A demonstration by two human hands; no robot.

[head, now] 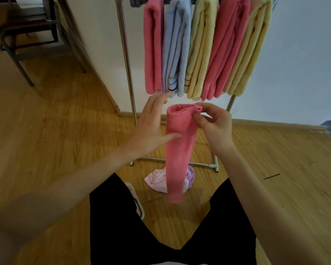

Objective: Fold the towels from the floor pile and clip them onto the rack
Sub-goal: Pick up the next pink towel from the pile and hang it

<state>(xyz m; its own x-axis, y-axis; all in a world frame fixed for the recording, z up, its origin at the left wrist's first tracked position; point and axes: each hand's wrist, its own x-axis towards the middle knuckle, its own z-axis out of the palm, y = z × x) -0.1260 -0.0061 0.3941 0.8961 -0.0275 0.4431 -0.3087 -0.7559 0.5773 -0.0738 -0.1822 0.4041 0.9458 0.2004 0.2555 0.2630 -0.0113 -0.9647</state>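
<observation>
Well along, by the look of it: five folded towels already hanging in a row on the rack [125, 54], namely a pink towel [153, 48], a blue towel [177, 46], a yellow towel [200, 48], a second pink towel [227, 48] and a second yellow towel [254, 48]. Folded into a long narrow strip and held up in front of the rack, below the hanging row: another pink towel, the one in hand [179, 150], pinched at its top fold by the right hand [211, 121]. Beside it the left hand [151, 123], fingers straight and spread, thumb laid against the strip's side. Left to do, probably: clipping this strip on, then folding what remains in the floor pile [161, 180], a small lilac and pale pink heap by the rack's base. Cut off at the top edge: rack bar and clips, so no telling how the hung towels are fastened. Partly hidden behind the hanging strip: the pile, so count of remaining towels unclear. Left fingertips blurred.
</observation>
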